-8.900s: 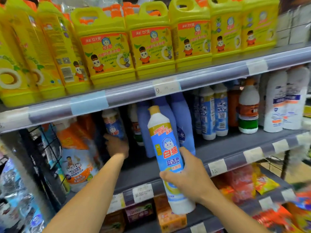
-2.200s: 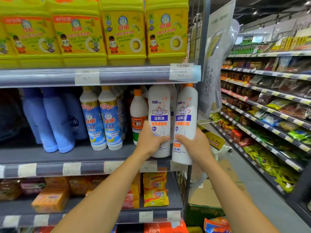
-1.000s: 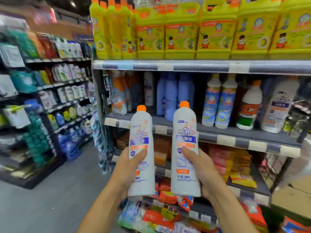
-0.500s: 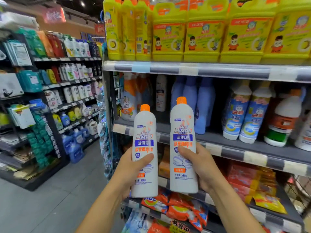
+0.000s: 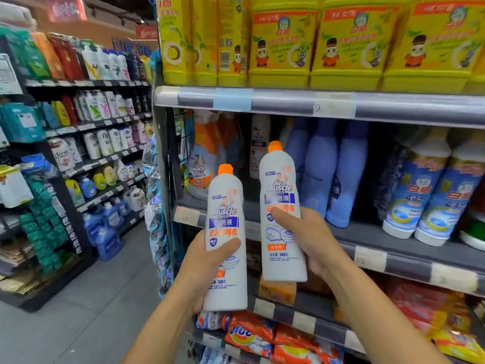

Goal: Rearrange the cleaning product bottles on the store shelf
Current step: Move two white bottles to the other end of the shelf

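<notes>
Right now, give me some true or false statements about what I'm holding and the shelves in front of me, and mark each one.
1. The left hand grips a white orange-capped bottle. True.
2. The right hand is empty. False: it grips a second white bottle.
3. Both bottles stand on the middle shelf. False: they are held upright in the air in front of it.
4. Yellow jugs line the top shelf. True.
</notes>
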### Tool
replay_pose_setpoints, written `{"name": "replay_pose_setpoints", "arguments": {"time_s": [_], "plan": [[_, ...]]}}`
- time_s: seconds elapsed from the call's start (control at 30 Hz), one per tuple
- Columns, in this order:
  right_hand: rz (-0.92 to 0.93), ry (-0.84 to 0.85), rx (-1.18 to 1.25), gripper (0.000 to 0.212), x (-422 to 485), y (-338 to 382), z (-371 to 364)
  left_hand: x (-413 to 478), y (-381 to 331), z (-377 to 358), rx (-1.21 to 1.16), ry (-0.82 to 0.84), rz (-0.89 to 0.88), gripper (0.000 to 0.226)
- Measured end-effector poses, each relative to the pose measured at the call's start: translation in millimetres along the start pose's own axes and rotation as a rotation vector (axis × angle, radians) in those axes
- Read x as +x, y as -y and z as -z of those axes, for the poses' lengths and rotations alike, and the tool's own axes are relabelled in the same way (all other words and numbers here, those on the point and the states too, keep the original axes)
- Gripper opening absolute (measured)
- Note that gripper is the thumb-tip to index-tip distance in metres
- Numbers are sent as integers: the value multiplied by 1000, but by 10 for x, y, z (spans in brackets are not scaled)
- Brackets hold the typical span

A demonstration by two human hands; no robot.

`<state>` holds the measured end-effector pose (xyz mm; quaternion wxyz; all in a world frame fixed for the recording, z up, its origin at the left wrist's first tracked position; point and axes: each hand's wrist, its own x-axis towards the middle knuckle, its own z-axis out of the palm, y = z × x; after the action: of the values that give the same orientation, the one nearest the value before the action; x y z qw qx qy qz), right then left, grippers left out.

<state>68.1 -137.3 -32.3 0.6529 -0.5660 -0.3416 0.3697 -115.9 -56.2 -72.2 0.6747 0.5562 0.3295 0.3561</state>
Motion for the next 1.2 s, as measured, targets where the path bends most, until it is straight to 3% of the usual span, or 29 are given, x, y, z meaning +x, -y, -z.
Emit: {"name": "replay_pose_setpoints", "arguments": {"time_s": [0.17,0.37,0.5,0.63,0.73,0.87,1.2], "plan": [[15,-54,-90,23,614,75,-223,273,-81,281,130,64,-57,52],[99,-139,-109,34,1426,38,-429,623,-92,507,177,111,-84,43],[130,-153,-45,22,1811,-20,-488,764,-149,551,199,152,-109,39],[228,-204,-133,29,2137,-32,-514,869,-174,603,219,170,-117,51],[227,-286,-194,40,2315,-51,-551,927,-159,662,219,174,-113,49],[261,-290,-193,30,2496,-51,-600,999,-142,758,238,185,-110,41],[302,-414,-278,42,2754,-90,-557,1047,-134,885,235,184,-127,39]]}}
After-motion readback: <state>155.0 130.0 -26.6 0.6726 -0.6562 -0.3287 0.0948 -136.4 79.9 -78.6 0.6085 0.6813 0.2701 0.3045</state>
